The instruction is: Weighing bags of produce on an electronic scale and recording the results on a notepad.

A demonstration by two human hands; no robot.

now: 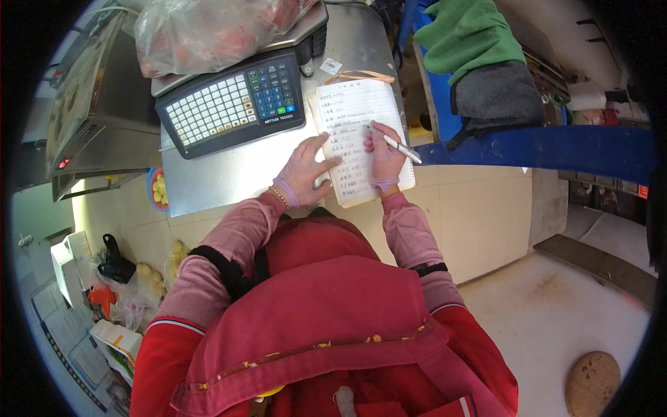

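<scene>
A lined notebook (379, 104) lies open on the metal table (229, 184), its page covered in rows of handwriting. My right hand (386, 156) rests on the page, its fingers closed round a white pen (401, 149) whose tip points up and left at a line of writing. Beside it, my left hand (306, 172) lies with spread fingers, fingertips at the notebook's left edge. Thin clear gloves seem to cover both hands, with purple bands at the wrists.
A weighing scale with a keypad (233, 104) stands left of the notebook, a plastic bag of reddish contents (208, 35) on top. To the right, green cloth (469, 35) and a dark grey cloth (497, 97) lie by a blue frame (528, 147). A basin of yellow pieces (160, 189) is at left.
</scene>
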